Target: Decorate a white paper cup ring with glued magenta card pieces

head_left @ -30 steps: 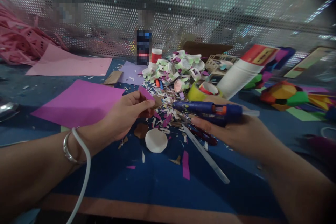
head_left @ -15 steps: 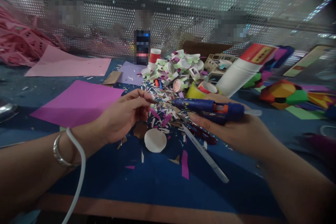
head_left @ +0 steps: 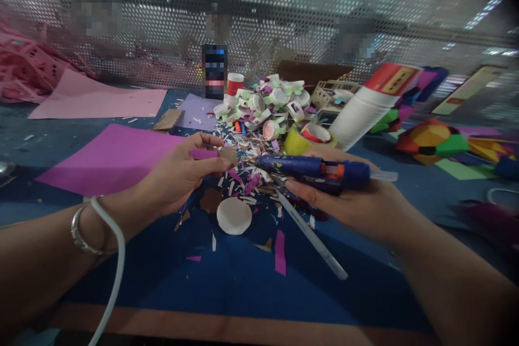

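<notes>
My right hand (head_left: 352, 205) is closed round a blue glue gun (head_left: 312, 168) lying across its palm, nozzle pointing left. My left hand (head_left: 178, 173) pinches a small purple paper piece (head_left: 201, 154) with a tan cardboard bit (head_left: 229, 155) at its tip, just left of the nozzle. A white cord (head_left: 113, 259) loops over my left wrist beside a metal bangle (head_left: 79, 230). Below the hands a white disc (head_left: 234, 215) lies on the blue mat (head_left: 243, 281) among paper scraps (head_left: 247, 178).
A magenta sheet (head_left: 113, 157) lies left, a pink sheet (head_left: 97, 102) behind it. A heap of small paper pieces (head_left: 267, 102), tape rolls (head_left: 308, 138), a large white bottle with red cap (head_left: 365, 108) and coloured paper shapes (head_left: 441, 143) crowd the back right. A glue stick (head_left: 312, 235) lies under the gun. Perforated screen (head_left: 259, 16) behind.
My left hand has turned the small piece so the purple strip and tan bit face the nozzle. The view shifted slightly; the right hand with the glue gun stayed nearly still.
</notes>
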Demonstrator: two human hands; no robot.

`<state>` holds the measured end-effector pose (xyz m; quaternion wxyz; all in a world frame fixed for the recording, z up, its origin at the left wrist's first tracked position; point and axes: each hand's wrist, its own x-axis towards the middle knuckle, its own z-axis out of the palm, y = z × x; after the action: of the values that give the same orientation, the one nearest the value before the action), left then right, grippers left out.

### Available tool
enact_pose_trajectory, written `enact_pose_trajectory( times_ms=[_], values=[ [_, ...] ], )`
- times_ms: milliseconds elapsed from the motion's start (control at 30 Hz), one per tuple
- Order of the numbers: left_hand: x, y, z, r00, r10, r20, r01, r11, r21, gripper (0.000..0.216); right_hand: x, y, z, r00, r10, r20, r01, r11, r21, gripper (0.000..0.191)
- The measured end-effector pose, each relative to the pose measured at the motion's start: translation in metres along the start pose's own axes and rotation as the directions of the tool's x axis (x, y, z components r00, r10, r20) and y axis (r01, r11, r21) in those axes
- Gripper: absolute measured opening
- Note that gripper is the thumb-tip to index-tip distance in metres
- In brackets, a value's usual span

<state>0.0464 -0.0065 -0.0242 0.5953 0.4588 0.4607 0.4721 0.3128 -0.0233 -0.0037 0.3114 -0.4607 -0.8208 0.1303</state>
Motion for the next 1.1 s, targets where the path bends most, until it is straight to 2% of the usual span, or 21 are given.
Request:
enact_pose_trajectory(
  times_ms=[200, 433, 1100],
  values=[
    [0.0012, -0.0003, -0.0006, 0.999, -0.039, 0.035, 0.039, 0.999, 0.000, 0.015, 0.0007, -0.0006, 0.0010, 0.998, 0.002, 0.060, -0.003, 1.000, 0.014, 0.015],
    [-0.0021, -0.0015, 0.0028, 0.998, -0.053, 0.040, 0.054, 0.998, -0.016, 0.009, 0.0014, -0.0052, 0.0010, 0.992, 0.025, 0.125, -0.036, 0.996, 0.086, 0.023],
    [-0.0049, -0.0045, 0.0054, 0.999, 0.005, 0.049, -0.009, 0.995, 0.097, 0.021, 0.0047, -0.0043, 0.0029, 0.981, -0.032, 0.192, 0.037, 0.999, -0.020, 0.025]
  ],
)
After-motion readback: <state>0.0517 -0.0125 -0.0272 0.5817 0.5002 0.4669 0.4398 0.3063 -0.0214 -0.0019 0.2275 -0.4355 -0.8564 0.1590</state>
